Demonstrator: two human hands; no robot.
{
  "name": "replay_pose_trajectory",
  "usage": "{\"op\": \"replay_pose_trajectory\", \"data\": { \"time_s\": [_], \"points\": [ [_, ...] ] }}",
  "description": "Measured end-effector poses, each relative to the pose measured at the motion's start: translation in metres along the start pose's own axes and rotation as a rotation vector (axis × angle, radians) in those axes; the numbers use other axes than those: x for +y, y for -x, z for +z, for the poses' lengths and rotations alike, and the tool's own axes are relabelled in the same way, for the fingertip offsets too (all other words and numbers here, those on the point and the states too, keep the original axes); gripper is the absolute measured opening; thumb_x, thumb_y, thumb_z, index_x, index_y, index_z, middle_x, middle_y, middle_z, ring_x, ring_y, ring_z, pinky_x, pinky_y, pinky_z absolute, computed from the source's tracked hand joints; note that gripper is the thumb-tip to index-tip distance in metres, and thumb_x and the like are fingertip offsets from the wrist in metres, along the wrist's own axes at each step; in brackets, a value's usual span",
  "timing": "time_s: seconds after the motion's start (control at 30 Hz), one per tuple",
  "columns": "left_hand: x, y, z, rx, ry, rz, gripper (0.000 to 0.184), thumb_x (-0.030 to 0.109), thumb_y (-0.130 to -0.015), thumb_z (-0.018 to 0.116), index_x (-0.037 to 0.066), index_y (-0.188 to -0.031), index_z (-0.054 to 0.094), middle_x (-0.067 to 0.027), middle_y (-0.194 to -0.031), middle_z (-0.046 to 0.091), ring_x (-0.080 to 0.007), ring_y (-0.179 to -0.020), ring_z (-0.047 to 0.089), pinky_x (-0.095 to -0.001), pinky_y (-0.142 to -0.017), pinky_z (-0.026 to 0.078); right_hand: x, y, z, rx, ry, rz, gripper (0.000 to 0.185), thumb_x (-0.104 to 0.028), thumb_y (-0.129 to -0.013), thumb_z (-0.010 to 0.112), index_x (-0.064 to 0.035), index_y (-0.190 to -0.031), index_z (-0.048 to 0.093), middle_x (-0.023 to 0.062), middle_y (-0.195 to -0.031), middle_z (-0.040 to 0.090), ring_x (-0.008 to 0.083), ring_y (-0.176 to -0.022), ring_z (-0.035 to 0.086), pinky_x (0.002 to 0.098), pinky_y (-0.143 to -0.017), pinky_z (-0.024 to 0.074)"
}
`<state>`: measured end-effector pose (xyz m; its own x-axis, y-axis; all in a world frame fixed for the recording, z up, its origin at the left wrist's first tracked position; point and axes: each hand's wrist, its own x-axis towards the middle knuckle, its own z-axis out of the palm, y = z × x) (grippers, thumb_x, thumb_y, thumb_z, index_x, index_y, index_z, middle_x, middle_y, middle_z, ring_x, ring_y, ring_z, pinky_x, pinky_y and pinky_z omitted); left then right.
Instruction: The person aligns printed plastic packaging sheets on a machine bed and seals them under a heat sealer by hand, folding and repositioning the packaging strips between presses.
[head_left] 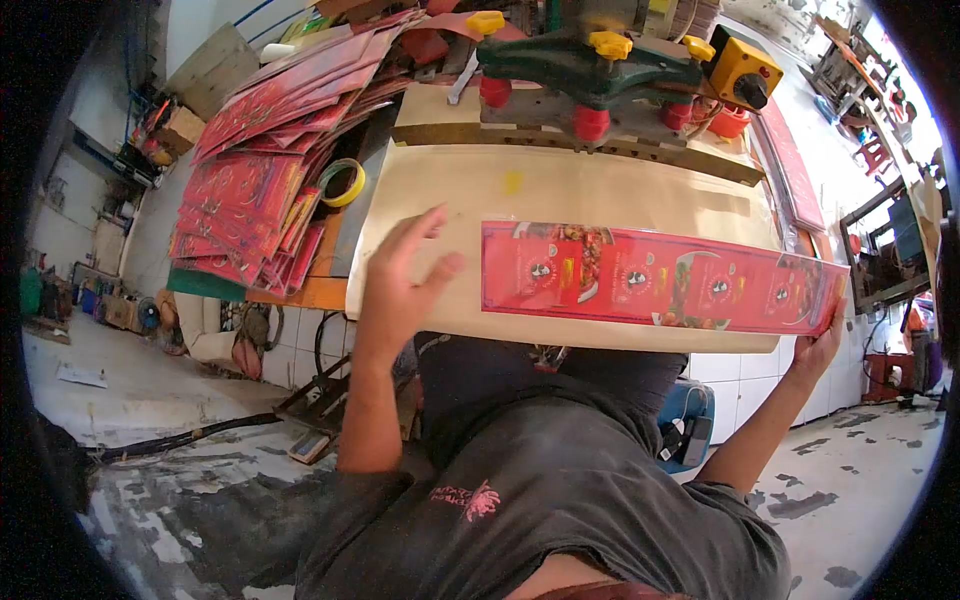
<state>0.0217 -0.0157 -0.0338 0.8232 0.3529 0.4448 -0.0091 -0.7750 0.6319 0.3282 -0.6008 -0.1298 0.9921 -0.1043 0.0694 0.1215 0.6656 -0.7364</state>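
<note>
A long red printed plastic sheet [650, 280], with food pictures and round logos, lies across the tan board [430, 180] in front of me. My right hand [822, 345] grips its right end, which sticks out past the board's edge. My left hand [408, 268] is raised over the board's left side, fingers apart and holding nothing. A gap separates it from the sheet's left end. Behind the board stands a press with a dark green frame [590, 72], yellow knobs and red feet. A long bar [590, 142] runs beneath it.
To the left, a big heap of red printed sheets [240, 190] spreads toward the table edge. A yellow tape roll [343, 183] lies beside it. A yellow control box [744, 75] with a black knob is mounted at right, with more red sheets [790, 165] beyond.
</note>
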Motion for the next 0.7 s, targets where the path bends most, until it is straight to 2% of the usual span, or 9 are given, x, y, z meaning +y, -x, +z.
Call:
{"op": "replay_pose_trajectory", "data": {
  "time_s": [0.03,0.1,0.13,0.2,0.3,0.37,0.43,0.5,0.7],
  "points": [
    [0.005,-0.002,0.009,-0.004,0.0,-0.003,0.051,0.024,-0.095,0.075,0.003,-0.139,0.06,-0.0103,-0.116,0.073,-0.0191,-0.107,0.068,-0.0356,-0.093,0.051,0.0,0.001,0.0,-0.018,-0.016,0.003,0.043,-0.028,-0.109,0.053,0.0041,-0.137,0.056,0.0185,-0.136,0.064,0.0282,-0.121,0.065,0.046,-0.103,0.055],
    [0.012,-0.005,0.022,-0.113,0.001,-0.19,0.048,0.025,-0.093,0.078,0.004,-0.133,0.063,-0.0056,-0.095,0.073,-0.0134,-0.09,0.066,-0.0314,-0.085,0.05,0.001,0.001,0.001,-0.036,-0.035,-0.013,0.043,-0.028,-0.109,0.053,0.004,-0.137,0.055,0.0186,-0.136,0.064,0.0284,-0.121,0.065,0.0465,-0.104,0.0541],
    [0.014,-0.007,0.022,-0.123,0.005,-0.188,0.048,0.025,-0.093,0.078,0.004,-0.133,0.063,-0.0056,-0.095,0.073,-0.0134,-0.09,0.066,-0.0314,-0.085,0.05,0.001,0.002,0.001,-0.058,-0.058,-0.033,0.044,-0.028,-0.109,0.053,0.0039,-0.138,0.055,0.0188,-0.136,0.064,0.0285,-0.121,0.065,0.047,-0.106,0.0532],
    [0.018,-0.01,0.021,-0.248,0.143,-0.436,0.04,0.024,-0.093,0.078,0.003,-0.125,0.066,0.0011,-0.078,0.064,-0.0076,-0.076,0.057,-0.0284,-0.076,0.047,-0.001,0.004,0.002,-0.008,-0.04,-0.069,0.044,-0.029,-0.109,0.053,0.0037,-0.138,0.055,0.0189,-0.137,0.064,0.0287,-0.122,0.064,0.0473,-0.107,0.0525],
    [0.007,-0.009,0.02,-0.21,0.298,-0.395,0.036,0.028,-0.093,0.079,-0.001,-0.111,0.07,-0.0009,-0.075,0.06,-0.0061,-0.073,0.053,-0.0258,-0.068,0.045,-0.005,0.007,0.006,0.009,-0.053,-0.087,0.045,-0.03,-0.109,0.052,0.0033,-0.139,0.054,0.0193,-0.137,0.063,0.0296,-0.124,0.063,0.0477,-0.108,0.0517],
    [-0.008,-0.008,0.027,-0.147,0.339,-0.34,0.032,0.028,-0.096,0.076,-0.001,-0.107,0.071,0.0007,-0.076,0.061,-0.0057,-0.074,0.054,-0.0249,-0.07,0.045,-0.004,0.006,0.013,-0.016,-0.079,-0.067,0.045,-0.03,-0.109,0.051,0.003,-0.139,0.054,0.0194,-0.137,0.063,0.0302,-0.126,0.062,0.0477,-0.108,0.0516],
    [-0.013,-0.007,0.026,-0.082,0.378,-0.281,0.03,0.029,-0.098,0.073,-0.001,-0.103,0.071,0.0023,-0.077,0.062,-0.0052,-0.076,0.055,-0.024,-0.072,0.045,0.0,0.014,0.03,0.125,0.031,-0.092,0.047,-0.031,-0.109,0.051,0.0024,-0.141,0.053,0.0197,-0.138,0.062,0.0316,-0.127,0.061,0.0485,-0.108,0.0512],
    [-0.013,-0.006,0.022,-0.225,0.619,-0.402,0.03,0.028,-0.102,0.068,-0.002,-0.103,0.073,0.0019,-0.086,0.067,-0.006,-0.082,0.058,-0.0232,-0.078,0.046,0.002,0.013,0.023,0.089,-0.006,-0.079,0.048,-0.032,-0.109,0.052,0.0022,-0.142,0.052,0.0195,-0.139,0.061,0.0319,-0.128,0.061,0.049,-0.108,0.0512],
    [0.006,-0.006,0.024,-0.157,0.912,-0.45,0.025,0.019,-0.101,0.069,-0.004,-0.111,0.073,-0.005,-0.101,0.074,-0.0086,-0.094,0.065,-0.0235,-0.088,0.05,0.007,0.022,0.035,0.054,-0.016,-0.097,0.049,-0.034,-0.109,0.051,0.0011,-0.144,0.05,0.0182,-0.142,0.059,0.0315,-0.129,0.059,0.0499,-0.109,0.0503]
  ]
}}
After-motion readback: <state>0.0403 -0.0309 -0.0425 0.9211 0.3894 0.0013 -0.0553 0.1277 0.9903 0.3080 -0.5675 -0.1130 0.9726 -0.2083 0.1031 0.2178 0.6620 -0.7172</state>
